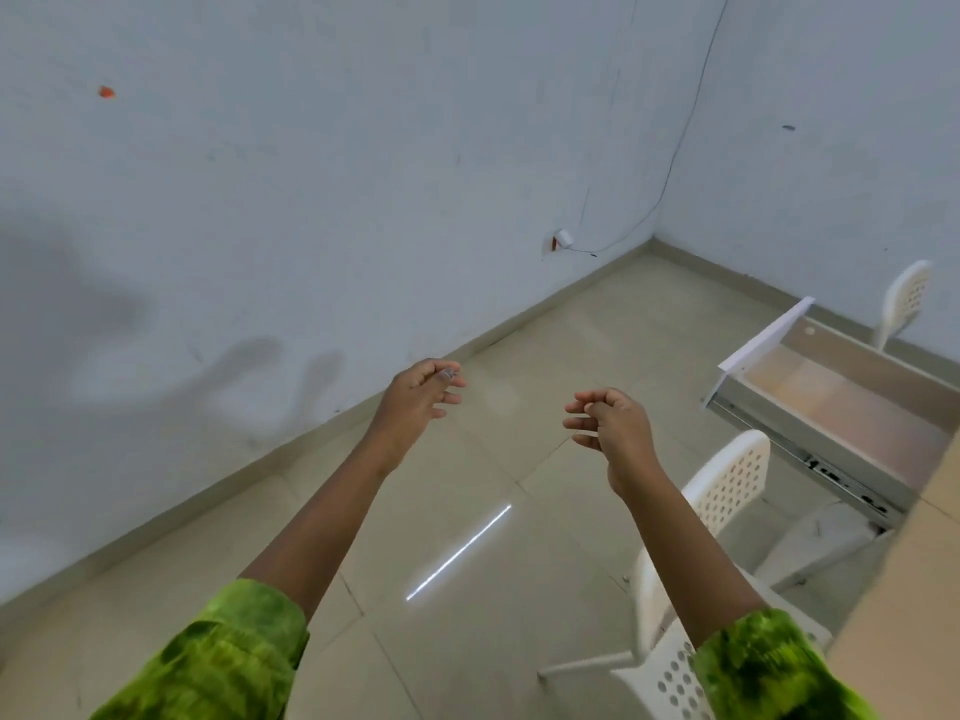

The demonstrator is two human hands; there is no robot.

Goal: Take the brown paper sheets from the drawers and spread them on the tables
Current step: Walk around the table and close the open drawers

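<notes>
We see 2 bare hands held out over the tiled floor (pixel 467 537), arms in green sleeves (pixel 234 662). The left hand (pixel 418 394) hangs in the air, its fingers (pixel 451 398) loosely curled with small gaps between them, holding nothing. The right hand (pixel 610 420) is just beside it but apart, palm turned left, and its fingers (pixel 576 423) are also loosely curled and hold nothing.

At the right a drawer (pixel 761 339) stands pulled out from under the counter (pixel 904 605), well apart from both hands. Its bottom shows a pale brownish-pink surface. We cannot tell whether that is a brown paper sheet or the bare drawer bottom.

We count 2 white chairs with holes in their backs. The near chair (pixel 727 485) is under the right forearm, beside the counter, and the far chair (pixel 906 298) is beyond the drawer, against the wall (pixel 311 174). A thin cable (pixel 680 142) runs down the far corner.
</notes>
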